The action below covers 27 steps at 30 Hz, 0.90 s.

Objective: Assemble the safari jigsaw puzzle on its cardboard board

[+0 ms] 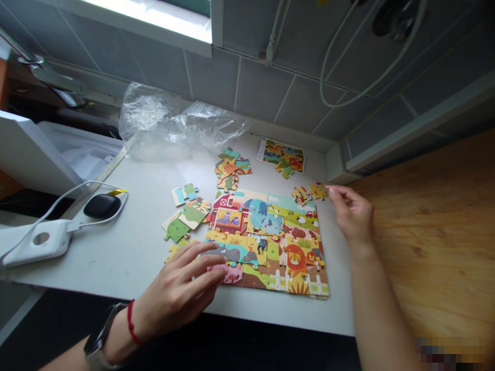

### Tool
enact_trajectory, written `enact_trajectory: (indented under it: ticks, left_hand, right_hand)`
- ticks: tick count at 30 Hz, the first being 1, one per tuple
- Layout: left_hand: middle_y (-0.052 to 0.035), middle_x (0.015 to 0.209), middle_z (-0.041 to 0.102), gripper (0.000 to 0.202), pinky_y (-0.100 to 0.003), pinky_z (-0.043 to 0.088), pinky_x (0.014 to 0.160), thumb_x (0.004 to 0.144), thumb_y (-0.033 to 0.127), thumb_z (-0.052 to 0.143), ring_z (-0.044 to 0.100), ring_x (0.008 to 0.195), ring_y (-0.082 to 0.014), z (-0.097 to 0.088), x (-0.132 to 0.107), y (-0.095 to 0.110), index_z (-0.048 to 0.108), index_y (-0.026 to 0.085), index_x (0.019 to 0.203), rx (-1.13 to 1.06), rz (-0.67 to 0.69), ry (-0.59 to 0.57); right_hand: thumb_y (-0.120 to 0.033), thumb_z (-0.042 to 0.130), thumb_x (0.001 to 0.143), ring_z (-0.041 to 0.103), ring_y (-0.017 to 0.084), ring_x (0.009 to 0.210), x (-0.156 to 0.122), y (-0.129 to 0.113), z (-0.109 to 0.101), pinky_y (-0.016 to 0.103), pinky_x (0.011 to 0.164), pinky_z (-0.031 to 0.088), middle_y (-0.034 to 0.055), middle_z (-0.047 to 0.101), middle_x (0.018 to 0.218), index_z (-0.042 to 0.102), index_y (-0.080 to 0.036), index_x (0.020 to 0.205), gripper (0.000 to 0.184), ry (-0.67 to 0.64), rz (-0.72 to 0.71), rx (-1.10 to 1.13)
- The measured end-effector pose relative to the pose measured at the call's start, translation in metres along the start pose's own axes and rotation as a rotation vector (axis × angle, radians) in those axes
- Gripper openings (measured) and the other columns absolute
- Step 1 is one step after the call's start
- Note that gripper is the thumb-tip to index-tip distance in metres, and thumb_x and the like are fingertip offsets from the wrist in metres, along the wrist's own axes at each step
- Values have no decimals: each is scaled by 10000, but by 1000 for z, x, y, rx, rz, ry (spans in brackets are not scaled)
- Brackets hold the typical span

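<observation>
A colourful animal jigsaw puzzle [276, 247] lies flat on the white tabletop, with joined elephant, hippo and lion pieces resting on a farm picture. My left hand [185, 281] is over its lower left corner, palm down, fingers stretched out and holding nothing. Beyond the upper right corner, my right hand [351, 211] has thumb and forefinger pinched at the edge of a yellow puzzle piece [318, 191]. Another loose piece [300, 196] lies beside that one. Green animal pieces [178, 226] are scattered left of the puzzle, and a small heap of pieces [230, 167] sits behind it.
A picture card [281, 154] lies at the back with a piece overlapping it. Clear plastic bags [174, 123] are against the tiled wall. On the left are a white power strip [42, 242], a cable and a black rounded case [102, 205]. A wooden surface [436, 232] lies right.
</observation>
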State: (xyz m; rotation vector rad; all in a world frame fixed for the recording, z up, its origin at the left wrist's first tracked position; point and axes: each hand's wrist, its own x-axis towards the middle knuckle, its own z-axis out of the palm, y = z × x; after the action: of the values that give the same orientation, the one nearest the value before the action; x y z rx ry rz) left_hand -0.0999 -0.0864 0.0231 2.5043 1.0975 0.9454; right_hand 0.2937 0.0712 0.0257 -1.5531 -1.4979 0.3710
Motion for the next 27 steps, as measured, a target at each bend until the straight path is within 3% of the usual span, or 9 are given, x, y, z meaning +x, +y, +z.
enact_trajectory:
  ticks: [4,8,11,16,19,23,27]
  left_hand:
    - [-62,1056,788,207,-379,570,945,983,112,592,727,1026,-213,-6,54,-15,684,204,1145,-20,217,-132]
    - [-51,1059,775,152,-362,558,913,1016,184,601,720,981,-194,-4,100,-48,702,221,1123,73,240,-184]
    - [-61,1101,769,161,-377,567,937,1042,224,588,708,1007,-199,6,119,-74,710,219,1146,102,241,-207]
    - [-82,1174,754,141,-423,582,975,1038,221,606,669,1167,-244,25,118,-105,710,206,1132,119,158,-83]
    - [-80,1193,752,150,-437,583,970,1038,239,608,671,1175,-249,28,110,-115,723,231,1135,128,108,-99]
    - [-93,1211,746,168,-463,587,967,1039,279,605,677,1178,-276,25,106,-118,732,232,1140,152,68,-104]
    - [-95,1249,730,194,-450,601,958,1055,281,573,704,1107,-256,24,105,-119,730,231,1157,149,72,-159]
  right_hand:
    - [-470,689,912,770,270,912,10,22,20,410,818,622,120,824,973,796,-183,957,310,134,55,71]
    - [-465,655,939,755,260,895,-3,28,28,392,803,617,113,807,951,782,-192,896,303,57,-57,-50]
    - [-436,646,963,747,258,897,-8,25,27,406,847,611,98,793,935,780,-206,890,277,1,-101,-83]
    - [-369,655,988,743,255,940,-13,4,24,432,902,601,86,787,981,795,-221,951,207,-115,-200,-85]
    - [-366,716,964,738,267,1027,-19,-11,21,471,981,591,82,785,1070,803,-247,1077,186,-343,-287,-76]
    - [-369,836,885,669,307,1215,-29,-25,20,544,1079,549,104,721,1308,765,-264,1252,388,-697,-378,-137]
    - [-339,894,826,622,323,1275,-33,-31,23,608,1125,506,97,693,1373,724,-295,1344,547,-797,-436,-193]
